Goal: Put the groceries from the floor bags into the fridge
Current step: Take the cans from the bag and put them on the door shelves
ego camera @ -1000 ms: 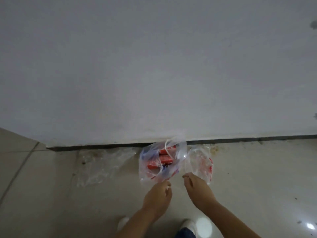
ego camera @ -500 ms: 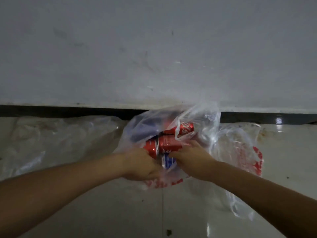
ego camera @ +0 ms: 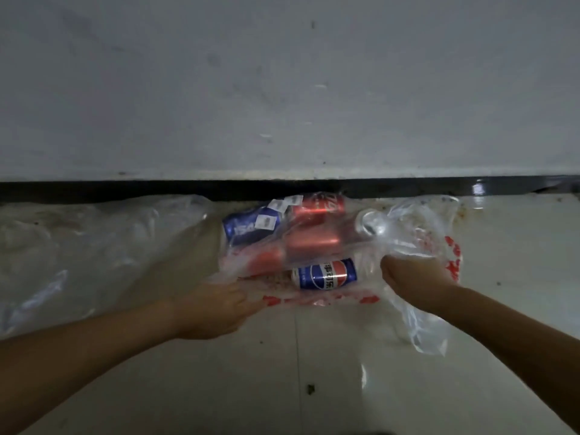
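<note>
While both hands' grips pinch the clear bag (ego camera: 417, 296), a Pepsi-logo can (ego camera: 324, 274) lies inside.

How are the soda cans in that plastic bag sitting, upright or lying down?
Lying down. The blue can shows its label sideways, the red cans lie lengthwise, inside the clear plastic bag on the floor.

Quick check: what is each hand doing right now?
Left hand: grips the near edge of the plastic bag.
Right hand: grips the bag's bunched plastic on the right.
</note>
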{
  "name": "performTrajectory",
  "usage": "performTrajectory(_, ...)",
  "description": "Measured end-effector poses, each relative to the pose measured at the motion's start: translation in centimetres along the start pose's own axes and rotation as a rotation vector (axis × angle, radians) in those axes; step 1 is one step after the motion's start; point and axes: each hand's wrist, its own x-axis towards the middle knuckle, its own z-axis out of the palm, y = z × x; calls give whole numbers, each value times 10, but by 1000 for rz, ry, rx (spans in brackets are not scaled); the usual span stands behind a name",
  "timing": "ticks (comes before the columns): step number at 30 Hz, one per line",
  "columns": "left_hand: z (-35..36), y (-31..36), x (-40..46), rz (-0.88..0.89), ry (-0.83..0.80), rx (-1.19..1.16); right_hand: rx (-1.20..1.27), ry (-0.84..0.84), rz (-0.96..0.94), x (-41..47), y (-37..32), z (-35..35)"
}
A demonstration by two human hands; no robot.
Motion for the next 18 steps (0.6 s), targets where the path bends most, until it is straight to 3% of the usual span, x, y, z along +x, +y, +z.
performTrajectory(1,-6,4,2,-141,2,-109,128,-28,91,1,5,-2)
performTrajectory(3,-12,15,11,-381,4,-538,452,-62,272,5,11,-10)
performTrajectory(4,-7,17,15,-396,-20,-698,639,-43,358,10,12,-16)
performTrajectory(6,3,18,19,-316,12,-778,863,46,431,27,13,-27)
performTrajectory(8,17,6,18,-210,-27,-494,921,126,406,47,12,-39)
performTrajectory(10,29,-12,10,-174,-31,-232,912,63,387,67,10,-44)
performTrajectory(12,28,-28,-1,-259,-31,-150,943,-86,401,81,6,-42)
performTrajectory(16,26,-53,-1,-536,132,-70,1060,-245,393,94,1,-43)
performTrajectory(18,21,-64,15,-732,188,-196,1089,-352,381,101,1,-48)
